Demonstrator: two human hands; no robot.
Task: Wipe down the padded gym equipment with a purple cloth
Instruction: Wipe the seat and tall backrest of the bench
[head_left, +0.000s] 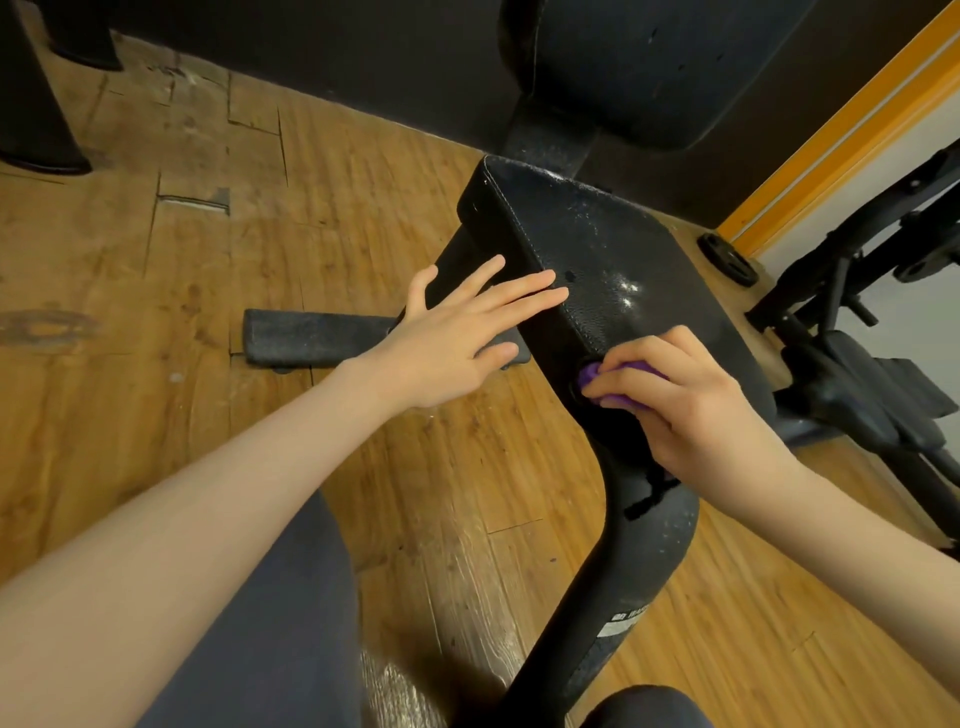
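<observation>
A black padded seat (613, 260) of a gym bench fills the middle of the view, dusty with white specks. My right hand (691, 405) grips a bunched purple cloth (597, 376) and holds it against the near end of the pad, where the pad meets the curved black frame tube (639, 561). Most of the cloth is hidden under my fingers. My left hand (462, 332) lies flat with fingers spread, touching the pad's left side edge. A second black pad (660, 67) stands upright behind the seat.
The bench's flat foot bar (317, 338) lies on the worn wooden floor (156, 260) to the left. Another black machine frame (872, 332) stands at the right by an orange-trimmed wall (852, 119). My knees in dark trousers are at the bottom.
</observation>
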